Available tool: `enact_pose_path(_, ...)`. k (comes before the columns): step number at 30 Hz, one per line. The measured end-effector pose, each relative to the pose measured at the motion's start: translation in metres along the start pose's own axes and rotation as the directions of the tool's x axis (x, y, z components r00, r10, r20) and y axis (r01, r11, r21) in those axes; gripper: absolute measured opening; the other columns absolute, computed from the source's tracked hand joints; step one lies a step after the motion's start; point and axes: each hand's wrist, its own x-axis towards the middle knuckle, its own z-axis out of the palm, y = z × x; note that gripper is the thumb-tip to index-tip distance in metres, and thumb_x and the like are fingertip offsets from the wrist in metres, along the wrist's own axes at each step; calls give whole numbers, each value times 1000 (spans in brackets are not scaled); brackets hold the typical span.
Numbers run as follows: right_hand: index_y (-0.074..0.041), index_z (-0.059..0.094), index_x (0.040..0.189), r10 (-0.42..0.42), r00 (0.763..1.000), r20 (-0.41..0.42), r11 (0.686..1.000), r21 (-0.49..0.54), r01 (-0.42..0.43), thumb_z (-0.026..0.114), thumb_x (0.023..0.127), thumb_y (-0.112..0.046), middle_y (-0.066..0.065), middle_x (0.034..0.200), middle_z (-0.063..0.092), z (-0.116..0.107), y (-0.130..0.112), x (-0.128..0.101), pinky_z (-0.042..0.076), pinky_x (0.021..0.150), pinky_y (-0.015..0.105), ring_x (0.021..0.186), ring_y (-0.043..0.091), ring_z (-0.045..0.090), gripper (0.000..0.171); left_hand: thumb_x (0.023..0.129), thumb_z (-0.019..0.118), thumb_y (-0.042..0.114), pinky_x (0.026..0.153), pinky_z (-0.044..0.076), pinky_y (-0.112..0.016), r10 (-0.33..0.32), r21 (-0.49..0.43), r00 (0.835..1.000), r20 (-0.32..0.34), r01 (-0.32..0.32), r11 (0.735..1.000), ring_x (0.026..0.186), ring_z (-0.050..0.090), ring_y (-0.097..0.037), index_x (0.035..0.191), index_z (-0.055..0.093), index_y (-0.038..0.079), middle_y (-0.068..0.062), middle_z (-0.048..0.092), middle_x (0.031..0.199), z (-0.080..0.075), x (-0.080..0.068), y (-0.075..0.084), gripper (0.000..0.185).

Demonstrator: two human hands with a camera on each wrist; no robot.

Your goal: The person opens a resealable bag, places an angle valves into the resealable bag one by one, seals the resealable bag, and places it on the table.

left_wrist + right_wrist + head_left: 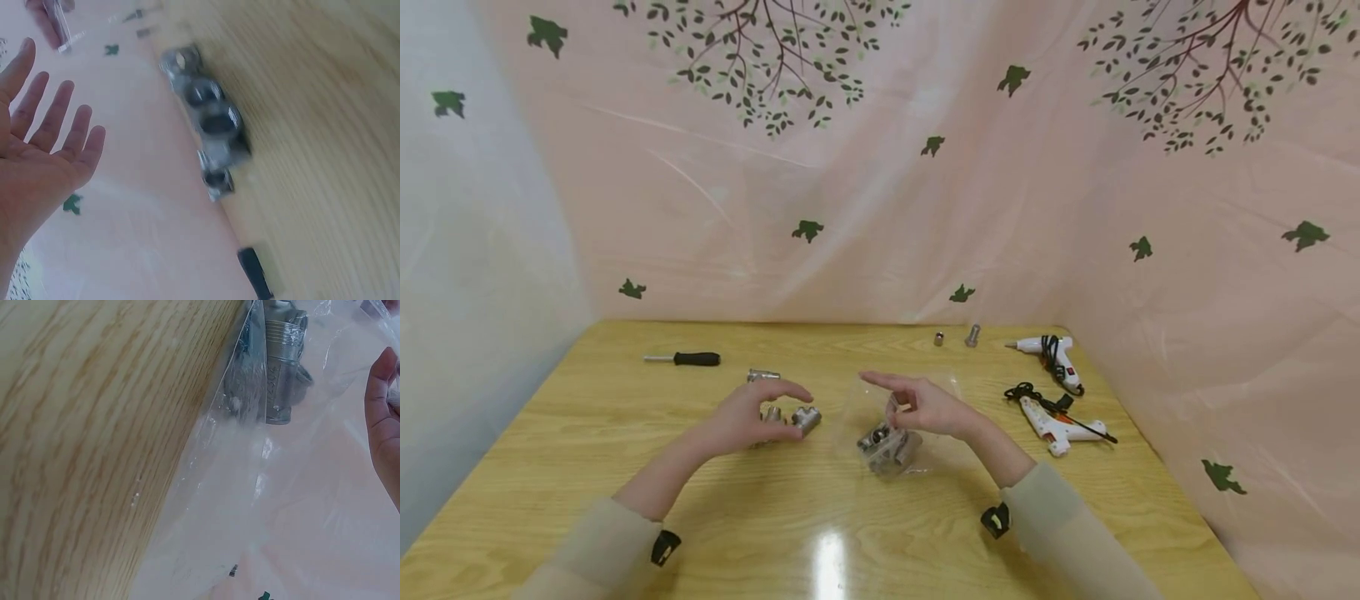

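Several grey metal pipe fittings lie in a cluster on the wooden table. My left hand arches over them with its fingers straight and spread, holding nothing. My right hand pinches the top of a clear plastic bag that rests on the table with more metal fittings inside it. Its index finger points left. In the right wrist view only a fingertip of that hand shows at the right edge.
A black-handled screwdriver lies at the back left, with a metal piece nearer the middle. Two small metal parts and two white glue guns with black cords lie at the right. Pink curtains enclose the table.
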Motion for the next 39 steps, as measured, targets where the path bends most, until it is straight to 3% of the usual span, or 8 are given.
enact_pose_path(4, -2, 26, 148, 20, 1000, -6, 1000, -2, -20, 50, 90, 12, 21, 129, 48, 0, -1, -2, 48, 64, 45, 78, 22, 55, 65, 79, 76, 25, 100, 40, -53, -36, 15, 999, -6, 36, 999, 126, 46, -30, 119, 62, 23, -2, 58, 128, -14, -12, -15, 43)
enact_pose_path(8, -2, 26, 148, 27, 1000, -4, 1000, 1, -27, 50, 90, 10, 23, 112, 53, 1, -2, -3, 46, 64, 53, 77, 20, 55, 64, 80, 76, 23, 100, 39, -55, -57, 54, 998, -1, 57, 997, 126, 45, -34, 121, 61, 20, -7, 57, 129, -21, -22, -32, 44)
enact_pose_path(19, -4, 26, 148, 42, 999, 1, 999, 15, -42, 50, 90, 10, 22, 123, 50, 1, -1, -4, 47, 66, 52, 80, 27, 55, 65, 79, 76, 20, 96, 43, -55, -154, 122, 986, 70, 145, 982, 117, 53, -36, 119, 63, 9, -9, 62, 122, -24, -40, -69, 43)
enact_pose_path(27, -3, 25, 148, 27, 1000, 9, 1000, 6, -27, 50, 91, 9, 22, 147, 32, 1, 1, -3, 47, 66, 52, 80, 24, 56, 63, 80, 75, 20, 93, 46, -51, -195, 119, 976, 97, 183, 976, 108, 57, -31, 111, 63, 8, -7, 64, 114, -17, -42, -81, 35)
enact_pose_path(31, -5, 26, 149, 37, 999, 5, 999, 5, -37, 50, 91, 8, 20, 146, 35, 1, 2, -3, 47, 66, 52, 82, 27, 57, 64, 80, 75, 14, 87, 50, -45, -200, 115, 976, 89, 189, 975, 102, 59, -27, 104, 63, 8, -5, 65, 105, -16, -40, -83, 27)
enact_pose_path(39, -5, 26, 149, 61, 998, 3, 998, 11, -61, 50, 91, 9, 21, 123, 50, 1, 1, -4, 47, 66, 52, 82, 29, 56, 64, 79, 75, 13, 77, 50, -36, -226, 128, 971, 76, 215, 968, 90, 58, -18, 97, 62, 11, 1, 63, 94, -15, -35, -84, 22)
